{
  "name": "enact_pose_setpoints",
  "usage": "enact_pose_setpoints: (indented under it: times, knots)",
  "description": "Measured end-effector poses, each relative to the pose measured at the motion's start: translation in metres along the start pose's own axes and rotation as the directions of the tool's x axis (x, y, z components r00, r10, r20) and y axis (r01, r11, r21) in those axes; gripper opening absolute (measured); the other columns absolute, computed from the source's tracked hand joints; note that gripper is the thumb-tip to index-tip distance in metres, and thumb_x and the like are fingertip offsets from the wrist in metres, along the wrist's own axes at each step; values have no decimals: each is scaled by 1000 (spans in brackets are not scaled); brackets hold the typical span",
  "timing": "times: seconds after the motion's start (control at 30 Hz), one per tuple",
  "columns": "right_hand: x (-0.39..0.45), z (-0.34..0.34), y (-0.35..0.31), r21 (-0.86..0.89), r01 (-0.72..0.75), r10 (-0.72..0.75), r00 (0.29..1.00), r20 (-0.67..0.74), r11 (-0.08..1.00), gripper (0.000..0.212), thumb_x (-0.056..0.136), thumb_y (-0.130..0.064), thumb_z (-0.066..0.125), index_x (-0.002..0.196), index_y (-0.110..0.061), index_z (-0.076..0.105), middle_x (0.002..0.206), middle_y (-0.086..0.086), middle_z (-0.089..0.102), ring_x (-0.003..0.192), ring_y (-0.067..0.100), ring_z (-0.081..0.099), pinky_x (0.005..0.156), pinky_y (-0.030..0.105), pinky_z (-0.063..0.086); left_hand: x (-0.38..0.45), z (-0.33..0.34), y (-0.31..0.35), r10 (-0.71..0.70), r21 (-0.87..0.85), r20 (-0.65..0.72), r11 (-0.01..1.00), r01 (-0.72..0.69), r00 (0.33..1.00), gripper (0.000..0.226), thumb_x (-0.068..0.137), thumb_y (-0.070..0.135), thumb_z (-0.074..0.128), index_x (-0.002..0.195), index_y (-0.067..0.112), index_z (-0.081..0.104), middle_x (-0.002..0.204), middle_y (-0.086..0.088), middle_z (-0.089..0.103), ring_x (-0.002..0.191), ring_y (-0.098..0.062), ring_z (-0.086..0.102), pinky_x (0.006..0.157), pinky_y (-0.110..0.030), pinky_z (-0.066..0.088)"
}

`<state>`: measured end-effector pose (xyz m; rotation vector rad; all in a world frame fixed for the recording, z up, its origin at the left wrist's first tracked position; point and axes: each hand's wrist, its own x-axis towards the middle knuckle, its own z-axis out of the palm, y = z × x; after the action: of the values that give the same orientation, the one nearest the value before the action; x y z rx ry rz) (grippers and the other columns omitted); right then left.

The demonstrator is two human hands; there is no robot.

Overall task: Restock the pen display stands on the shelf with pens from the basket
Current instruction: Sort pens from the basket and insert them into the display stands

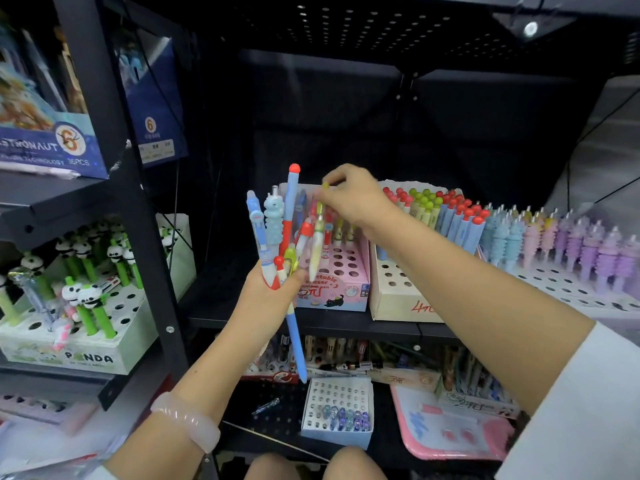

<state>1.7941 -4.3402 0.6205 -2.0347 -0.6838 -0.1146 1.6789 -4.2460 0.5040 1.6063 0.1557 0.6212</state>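
Our right hand pinches a yellow-green pen upright, just above the pink stand; our left hand grips the bundle beside it.

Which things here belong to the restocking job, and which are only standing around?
Job:
- left hand gripping a bundle of pens
- right hand pinching a pale pen
- pink display stand with free holes
- beige display stand

Standing around:
- panda pen stand
- blue astronaut box
- pink tray on the lower shelf
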Motion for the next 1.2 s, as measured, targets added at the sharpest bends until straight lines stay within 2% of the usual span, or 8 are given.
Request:
enact_pose_setpoints:
  times: [0.1,0.2,0.37,0.57,0.63,0.77,0.97,1.2]
  knots:
    - [5,-23,-1,0,65,-65,994,-90,998,22,88,-23,63,104,-11,56,78,7,66,77,18,63,77,31,52,2,0,-3,-98,-74,-30,993,95,995,11,90,14,59,80,10,62,51,11,55,48,-4,50,52,-21,43]
    - [11,-37,-5,-86,131,-140,985,-104,988,17,89,-24,63,96,-11,55,73,5,67,82,19,67,82,33,54,3,1,-4,-150,-165,-56,976,139,987,14,91,11,57,78,12,62,54,9,62,47,-1,54,47,-16,44]
    - [18,-49,-6,-67,198,-208,951,-231,978,14,91,-24,60,93,-13,52,73,5,65,67,8,64,78,30,56,4,-1,-6,-183,-183,-58,968,170,981,11,91,12,57,81,14,62,67,0,66,48,-2,54,48,-19,43]
    - [23,-62,-1,-96,202,-223,882,-415,975,19,93,-26,57,100,-9,55,82,15,68,80,21,66,78,26,51,3,-4,-8,-182,-191,-65,967,166,981,12,91,12,56,81,15,62,70,-2,65,48,-2,53,48,-18,43]
    - [23,-61,2,-193,175,-234,907,-350,965,23,92,-26,58,102,-6,57,84,12,66,80,21,65,77,28,52,3,-4,-9,-187,-171,-69,970,173,980,11,91,13,57,82,16,62,69,1,66,49,-1,54,52,-20,44]
    - [19,-35,13,-430,142,-198,976,-88,892,26,91,-26,60,104,-4,56,98,12,65,86,24,62,75,32,50,3,-2,-8,-209,-186,-66,963,194,976,6,91,12,55,87,13,60,65,3,65,49,-4,52,51,-20,43]
    - [19,-22,15,-512,106,-176,980,-91,853,31,91,-25,60,110,-2,52,100,18,63,91,33,62,79,43,52,-1,-4,-4,-211,-202,-54,960,196,976,6,91,12,56,87,12,60,66,2,65,48,-3,51,49,-18,44]
    - [17,-13,31,-557,58,-30,998,58,828,22,91,-21,58,104,-4,53,98,15,63,78,24,57,58,27,40,-3,-4,0,-210,-225,-34,954,197,977,8,91,9,55,85,10,58,67,-1,63,50,-7,47,49,-19,43]
